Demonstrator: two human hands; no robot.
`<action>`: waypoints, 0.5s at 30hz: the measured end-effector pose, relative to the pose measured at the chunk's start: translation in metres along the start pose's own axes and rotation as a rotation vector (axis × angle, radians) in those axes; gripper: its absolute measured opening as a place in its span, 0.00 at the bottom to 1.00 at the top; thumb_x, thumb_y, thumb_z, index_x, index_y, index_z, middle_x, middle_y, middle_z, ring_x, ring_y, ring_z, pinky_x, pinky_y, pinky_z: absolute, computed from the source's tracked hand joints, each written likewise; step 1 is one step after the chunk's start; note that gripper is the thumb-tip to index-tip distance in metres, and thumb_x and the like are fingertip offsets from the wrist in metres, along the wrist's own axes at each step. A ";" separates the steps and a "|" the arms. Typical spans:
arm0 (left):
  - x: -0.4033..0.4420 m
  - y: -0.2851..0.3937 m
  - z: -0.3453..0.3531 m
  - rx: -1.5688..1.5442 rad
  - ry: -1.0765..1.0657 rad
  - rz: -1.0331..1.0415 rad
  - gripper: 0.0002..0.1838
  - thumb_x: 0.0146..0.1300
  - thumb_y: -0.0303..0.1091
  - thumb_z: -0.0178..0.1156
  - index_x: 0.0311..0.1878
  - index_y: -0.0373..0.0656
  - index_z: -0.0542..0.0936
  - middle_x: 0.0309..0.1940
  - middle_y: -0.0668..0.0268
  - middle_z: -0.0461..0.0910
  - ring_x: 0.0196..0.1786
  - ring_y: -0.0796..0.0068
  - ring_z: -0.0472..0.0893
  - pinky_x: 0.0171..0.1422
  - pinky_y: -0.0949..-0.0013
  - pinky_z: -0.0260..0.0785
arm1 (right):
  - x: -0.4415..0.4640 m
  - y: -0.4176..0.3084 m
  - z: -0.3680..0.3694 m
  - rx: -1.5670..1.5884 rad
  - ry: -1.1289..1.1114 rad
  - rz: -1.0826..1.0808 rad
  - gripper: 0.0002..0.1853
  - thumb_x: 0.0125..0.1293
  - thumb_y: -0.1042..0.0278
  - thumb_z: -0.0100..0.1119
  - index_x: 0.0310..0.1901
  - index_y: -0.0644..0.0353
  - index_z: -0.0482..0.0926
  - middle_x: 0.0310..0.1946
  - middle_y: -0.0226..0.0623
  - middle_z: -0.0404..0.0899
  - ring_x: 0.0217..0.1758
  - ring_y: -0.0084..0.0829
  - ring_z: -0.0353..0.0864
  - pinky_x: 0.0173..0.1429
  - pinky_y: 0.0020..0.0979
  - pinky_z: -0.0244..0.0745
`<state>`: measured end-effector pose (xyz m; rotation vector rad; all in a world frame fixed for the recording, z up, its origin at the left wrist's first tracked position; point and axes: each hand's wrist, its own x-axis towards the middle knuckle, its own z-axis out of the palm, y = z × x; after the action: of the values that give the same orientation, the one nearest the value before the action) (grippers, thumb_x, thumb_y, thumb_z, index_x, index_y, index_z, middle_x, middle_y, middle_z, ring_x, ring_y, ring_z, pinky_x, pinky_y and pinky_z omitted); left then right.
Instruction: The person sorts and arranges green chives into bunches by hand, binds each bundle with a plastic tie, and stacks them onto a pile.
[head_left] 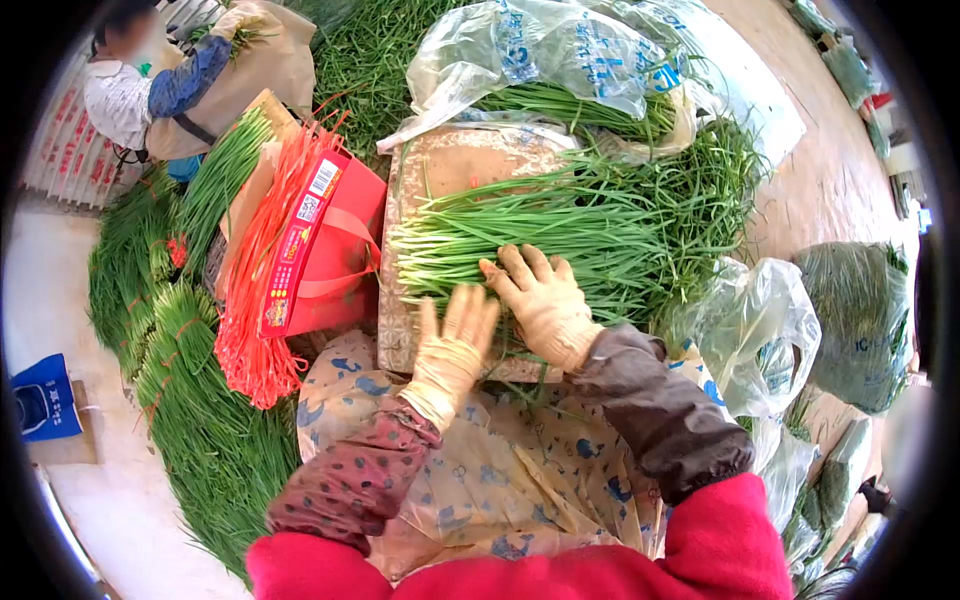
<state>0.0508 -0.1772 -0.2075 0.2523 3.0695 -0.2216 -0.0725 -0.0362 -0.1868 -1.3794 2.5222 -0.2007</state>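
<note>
"What did we have in front of us?"

"A worn board (480, 155). Long green stalks (550, 225) lay across it, pale ends left, leafy ends right."

"And our fingers?"

"On our gloved right hand (540, 305) they were spread, unclenched, resting on the near side of the stalks. On our gloved left hand (450, 355) they were extended and blurred near the pale ends; we couldn't tell whether they touched."

"What was around the board?"

"Patterned cloth (490, 490) on the near side and, to the left, a red box (350, 215) with red strips (255, 290) beside it. Farther left we had green bundles (205, 400); right, a clear bag (755, 330)."

"Anyone else?"

"Another person (120, 95), far left, holding some greens (240, 35)."
</note>
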 end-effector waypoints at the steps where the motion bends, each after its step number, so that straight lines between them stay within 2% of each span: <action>1: -0.001 0.005 -0.007 -0.161 -0.123 0.209 0.31 0.59 0.39 0.54 0.67 0.52 0.64 0.71 0.60 0.58 0.75 0.57 0.55 0.71 0.37 0.50 | 0.000 0.005 -0.005 0.014 0.132 -0.033 0.34 0.55 0.72 0.60 0.67 0.49 0.65 0.63 0.45 0.69 0.64 0.45 0.70 0.59 0.46 0.70; 2: 0.001 0.009 -0.021 -0.345 -0.286 0.394 0.30 0.58 0.41 0.55 0.66 0.57 0.66 0.70 0.60 0.59 0.74 0.56 0.57 0.71 0.38 0.52 | 0.003 0.008 -0.025 0.119 -0.009 0.063 0.29 0.57 0.70 0.58 0.63 0.50 0.69 0.57 0.44 0.74 0.58 0.43 0.75 0.55 0.43 0.73; 3: -0.026 0.024 0.000 -0.155 -0.069 0.636 0.30 0.60 0.41 0.54 0.68 0.60 0.63 0.71 0.61 0.60 0.72 0.59 0.60 0.69 0.37 0.55 | 0.008 0.011 -0.049 0.228 -0.157 0.157 0.25 0.59 0.69 0.57 0.60 0.51 0.73 0.52 0.43 0.78 0.52 0.42 0.80 0.51 0.41 0.76; 4: -0.041 0.037 0.000 -0.286 -0.139 0.821 0.31 0.62 0.40 0.52 0.70 0.59 0.61 0.72 0.62 0.60 0.73 0.61 0.61 0.69 0.37 0.55 | 0.013 0.017 -0.067 0.186 -0.130 0.207 0.21 0.59 0.69 0.56 0.57 0.52 0.75 0.45 0.43 0.80 0.46 0.43 0.81 0.46 0.41 0.76; 6: -0.054 0.056 -0.020 -0.306 -0.323 1.006 0.29 0.63 0.40 0.51 0.69 0.56 0.63 0.68 0.61 0.66 0.72 0.63 0.63 0.69 0.38 0.57 | 0.030 0.036 -0.076 0.087 -0.024 0.239 0.16 0.61 0.70 0.52 0.50 0.51 0.79 0.35 0.44 0.81 0.37 0.47 0.81 0.39 0.43 0.76; 7: -0.060 0.065 -0.029 -0.322 -0.427 1.089 0.28 0.63 0.39 0.50 0.68 0.54 0.64 0.67 0.61 0.68 0.72 0.65 0.64 0.68 0.38 0.58 | 0.038 0.043 -0.067 0.058 0.207 0.189 0.16 0.61 0.73 0.50 0.49 0.50 0.80 0.35 0.45 0.81 0.37 0.46 0.82 0.39 0.44 0.76; 9: -0.049 0.063 -0.035 -0.256 -0.406 1.044 0.27 0.62 0.38 0.50 0.66 0.48 0.67 0.64 0.59 0.70 0.70 0.61 0.66 0.68 0.39 0.59 | 0.063 0.038 -0.076 0.109 0.120 0.199 0.17 0.60 0.74 0.50 0.49 0.49 0.81 0.36 0.43 0.82 0.39 0.45 0.82 0.41 0.43 0.77; 11: -0.029 0.043 -0.034 -0.137 -0.279 0.624 0.27 0.62 0.38 0.51 0.65 0.42 0.68 0.67 0.53 0.66 0.73 0.54 0.61 0.71 0.31 0.47 | 0.092 0.039 -0.058 0.127 0.168 0.017 0.18 0.60 0.76 0.49 0.49 0.48 0.81 0.38 0.41 0.82 0.41 0.45 0.82 0.43 0.42 0.77; 12: -0.023 0.027 -0.033 -0.156 -0.158 0.411 0.28 0.63 0.36 0.50 0.67 0.41 0.65 0.70 0.53 0.62 0.75 0.54 0.57 0.72 0.31 0.45 | 0.107 0.039 -0.052 0.128 0.048 0.005 0.21 0.58 0.77 0.50 0.52 0.47 0.80 0.42 0.37 0.83 0.46 0.44 0.81 0.48 0.41 0.77; 13: -0.017 0.012 -0.031 -0.165 -0.038 0.196 0.30 0.63 0.35 0.49 0.69 0.41 0.63 0.72 0.54 0.58 0.77 0.54 0.53 0.73 0.30 0.42 | 0.116 0.041 -0.042 0.131 0.049 -0.002 0.21 0.58 0.77 0.50 0.52 0.47 0.80 0.42 0.37 0.83 0.46 0.44 0.81 0.48 0.41 0.77; 15: -0.005 -0.007 -0.012 0.128 0.045 0.111 0.33 0.64 0.35 0.47 0.73 0.44 0.56 0.76 0.57 0.48 0.79 0.57 0.44 0.74 0.31 0.38 | 0.134 0.039 -0.027 0.077 0.101 -0.078 0.23 0.56 0.78 0.51 0.54 0.48 0.78 0.48 0.35 0.81 0.54 0.43 0.78 0.54 0.40 0.75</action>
<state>0.0540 -0.1831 -0.1943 0.4386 3.0773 -0.4120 -0.1809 -0.1281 -0.1922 -1.4725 2.5137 -0.3875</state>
